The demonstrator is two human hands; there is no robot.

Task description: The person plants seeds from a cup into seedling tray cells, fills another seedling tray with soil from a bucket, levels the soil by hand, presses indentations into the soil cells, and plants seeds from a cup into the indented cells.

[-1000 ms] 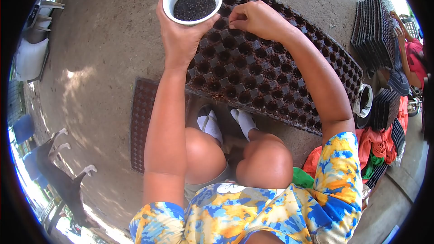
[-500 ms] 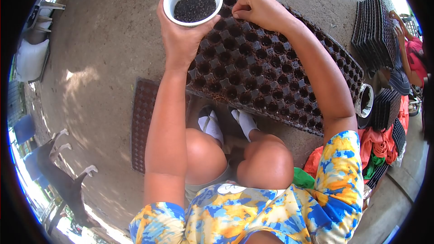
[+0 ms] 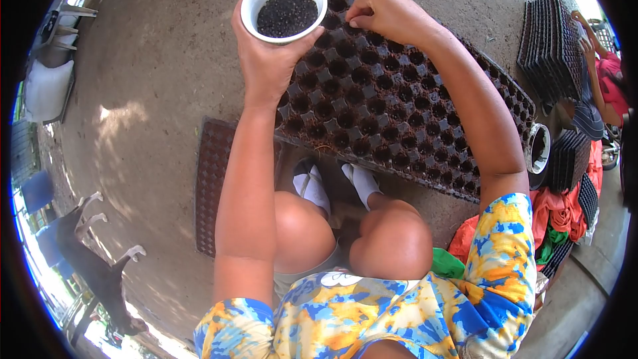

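Note:
A white cup (image 3: 251, 10) of small dark seeds (image 3: 287, 14) is tilted toward me, and my left hand (image 3: 269, 60) grips it from below and the side, over the left end of a black seedling tray. The cells of this tray (image 3: 372, 103) hold brown soil with hollows. Over its upper part, right of the cup, my right hand (image 3: 382, 16) has thumb and fingertips pinched together. Whatever lies between those fingertips is too small to make out.
Another soil-filled tray (image 3: 216, 179) lies by my left arm. Stacked black trays (image 3: 550, 50), a white bucket (image 3: 539, 148) and red cloth (image 3: 555, 206) are at right, near another person (image 3: 610, 86). A dark dog (image 3: 96, 262) stands lower left, near chairs.
Over the tray, my right hand has shifted slightly upward and to the right, its fingertips still together. My left hand and the cup are almost unmoved.

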